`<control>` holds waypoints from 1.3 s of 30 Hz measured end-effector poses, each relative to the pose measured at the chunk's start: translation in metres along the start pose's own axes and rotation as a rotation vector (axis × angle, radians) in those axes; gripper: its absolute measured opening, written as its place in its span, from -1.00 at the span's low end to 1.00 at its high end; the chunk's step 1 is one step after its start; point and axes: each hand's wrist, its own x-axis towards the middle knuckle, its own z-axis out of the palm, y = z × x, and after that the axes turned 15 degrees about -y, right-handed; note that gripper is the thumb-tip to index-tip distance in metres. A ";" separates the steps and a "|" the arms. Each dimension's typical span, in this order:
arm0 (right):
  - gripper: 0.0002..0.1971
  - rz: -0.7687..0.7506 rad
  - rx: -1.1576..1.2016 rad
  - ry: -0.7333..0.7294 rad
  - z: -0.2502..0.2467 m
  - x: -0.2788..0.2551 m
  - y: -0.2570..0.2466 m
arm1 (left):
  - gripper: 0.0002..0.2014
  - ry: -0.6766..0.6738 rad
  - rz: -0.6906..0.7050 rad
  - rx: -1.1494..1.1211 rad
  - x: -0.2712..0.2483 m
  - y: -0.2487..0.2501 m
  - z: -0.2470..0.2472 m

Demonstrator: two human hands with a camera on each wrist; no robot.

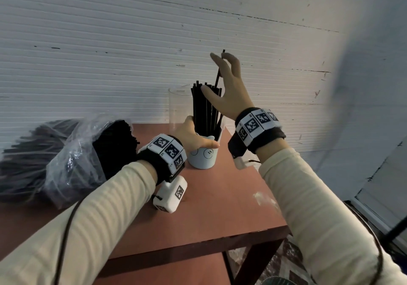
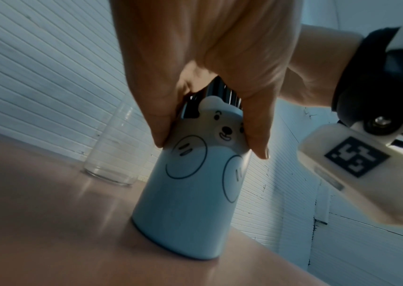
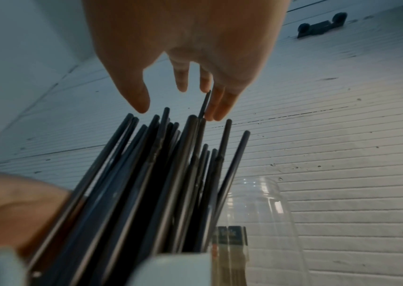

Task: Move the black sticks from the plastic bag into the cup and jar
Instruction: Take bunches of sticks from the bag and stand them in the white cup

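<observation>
My left hand [image 1: 193, 137] grips the pale blue bear cup [image 1: 203, 156] near its rim; the left wrist view shows thumb and fingers [image 2: 256, 125] wrapped round the cup [image 2: 190, 203]. Several black sticks [image 1: 206, 108] stand upright in it. My right hand [image 1: 226, 86] hovers over the stick tops with fingers spread, pinching one raised black stick [image 1: 218, 73] between two fingers; the right wrist view shows that stick [image 3: 204, 104] beside the fingers [image 3: 217, 108]. An empty clear glass jar [image 1: 176, 106] stands behind the cup. The plastic bag [image 1: 72, 152] full of black sticks lies at the left.
The reddish-brown table [image 1: 209, 207] ends just right of the cup and drops to the floor. A white ribbed wall [image 1: 132, 42] rises directly behind the jar. A lower shelf [image 1: 176, 271] shows under the front edge.
</observation>
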 end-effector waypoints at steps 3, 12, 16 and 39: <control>-0.42 0.063 -0.009 -0.052 -0.001 0.006 0.003 | -0.02 -0.016 0.008 -0.009 0.001 0.000 -0.002; -0.35 0.181 0.051 -0.030 -0.007 0.013 0.003 | 0.07 -0.040 -0.018 0.011 0.000 -0.002 -0.004; -0.38 0.341 0.126 -0.189 -0.010 0.028 0.001 | 0.11 -0.040 -0.015 -0.015 0.000 -0.002 -0.004; -0.65 0.051 -0.098 0.030 -0.008 -0.028 -0.038 | 0.17 -0.007 0.025 -0.122 -0.036 0.015 -0.026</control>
